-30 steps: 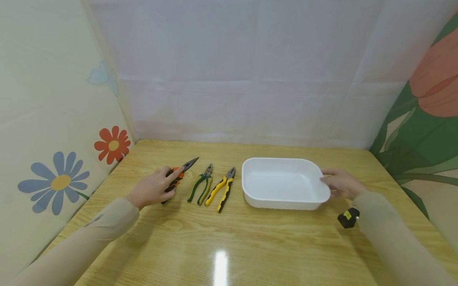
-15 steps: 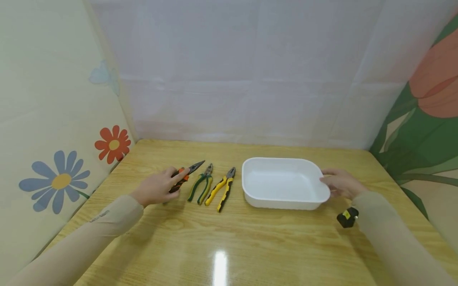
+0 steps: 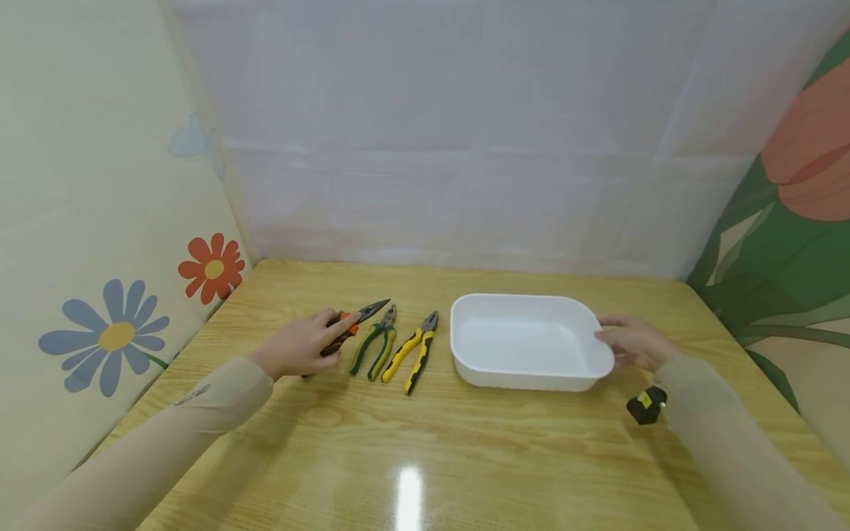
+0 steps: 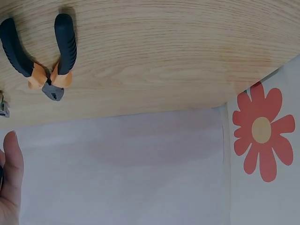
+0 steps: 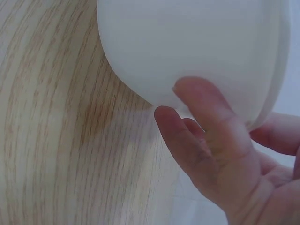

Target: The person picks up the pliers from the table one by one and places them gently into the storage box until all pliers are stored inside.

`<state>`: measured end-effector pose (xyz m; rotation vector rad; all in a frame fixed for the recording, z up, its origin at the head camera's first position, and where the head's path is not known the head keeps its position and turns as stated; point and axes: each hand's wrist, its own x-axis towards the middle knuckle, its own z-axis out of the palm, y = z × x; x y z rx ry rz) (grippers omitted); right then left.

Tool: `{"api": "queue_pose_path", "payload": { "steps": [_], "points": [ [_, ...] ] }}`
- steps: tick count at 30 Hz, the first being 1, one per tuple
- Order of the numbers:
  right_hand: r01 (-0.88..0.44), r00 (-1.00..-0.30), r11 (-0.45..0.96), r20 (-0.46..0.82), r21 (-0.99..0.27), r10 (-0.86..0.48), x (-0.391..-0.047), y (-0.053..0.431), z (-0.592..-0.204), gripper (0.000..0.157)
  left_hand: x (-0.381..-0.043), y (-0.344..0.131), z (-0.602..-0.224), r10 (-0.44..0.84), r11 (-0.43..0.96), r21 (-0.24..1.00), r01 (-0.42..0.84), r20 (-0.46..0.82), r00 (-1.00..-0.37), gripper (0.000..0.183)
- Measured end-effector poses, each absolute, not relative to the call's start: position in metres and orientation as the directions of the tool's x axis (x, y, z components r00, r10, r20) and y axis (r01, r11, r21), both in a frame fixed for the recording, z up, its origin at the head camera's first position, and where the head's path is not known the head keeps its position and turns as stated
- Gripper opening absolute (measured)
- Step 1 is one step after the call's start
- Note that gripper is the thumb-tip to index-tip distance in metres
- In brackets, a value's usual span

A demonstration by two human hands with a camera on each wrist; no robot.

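Note:
In the head view my left hand [image 3: 300, 345] grips needle-nose pliers [image 3: 374, 310] with black and orange handles, their jaws pointing away to the right. Only its thumb [image 4: 13, 166] shows clearly in the left wrist view. Black-handled cutting pliers [image 4: 52, 91] with orange necks lie on the table there; in the head view the hand mostly hides them. Right of the held pair lie green-handled pliers [image 3: 374, 350] and yellow-and-black pliers [image 3: 410, 354]. My right hand [image 3: 634, 341] holds the right end of a white plastic basin [image 3: 531, 380], thumb and fingers on either side of its wall.
The wooden table [image 3: 332, 457] ends at a white cloth backdrop [image 3: 432, 184]. Flower-printed sheets [image 3: 119, 221] stand at both sides. A small black block [image 3: 646, 405] with a yellow mark sits beside the right cuff.
My left hand has moved a little to the right, carrying the needle-nose pliers until their tips come close to the green-handled pair. My right hand and the basin stay in place.

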<state>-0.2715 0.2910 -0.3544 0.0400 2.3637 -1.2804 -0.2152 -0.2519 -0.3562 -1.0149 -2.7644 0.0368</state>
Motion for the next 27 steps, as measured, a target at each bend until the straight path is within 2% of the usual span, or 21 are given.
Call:
{"api": "queue_pose_path", "payload": {
  "steps": [13, 27],
  "points": [
    [0.242, -0.897, 0.554, -0.401, -0.797, -0.185, -0.274, 0.292, -0.357, 0.061, -0.220, -0.243, -0.343, 0.688, 0.724, -0.091, 0.684, 0.176, -0.704, 0.065],
    [0.261, -0.893, 0.574, -0.420, -0.776, -0.163, -0.275, 0.291, -0.356, 0.064, -0.221, -0.232, -0.333, 0.684, 0.729, -0.117, 0.674, 0.129, -0.718, 0.062]
  ]
}}
